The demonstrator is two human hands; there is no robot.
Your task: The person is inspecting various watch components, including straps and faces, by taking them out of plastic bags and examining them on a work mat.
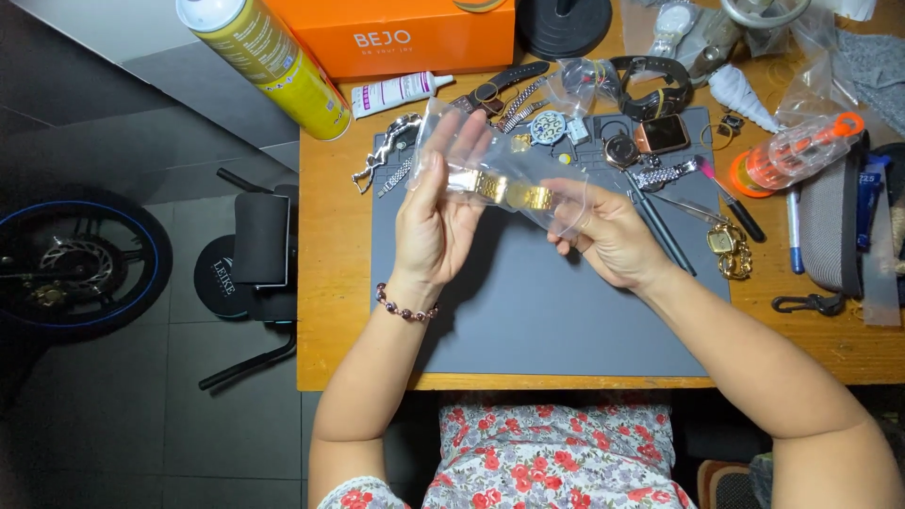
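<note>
Both hands grasp one clear plastic bag [500,170] with a single gold watch bracelet [504,191] inside: the left hand [436,212] pinches its left end, fingers upright, and the right hand [608,231] clasps its right end, the bag raised over the grey work mat [528,311]. Below the grip, toward the person, the mat lies bare to its near edge. Beyond the grip crowd several watches and bands; right of it lie one gold watch [728,247] and two pens [792,231]; up-left sit one yellow spray can [269,61] and one orange box [396,33].
</note>
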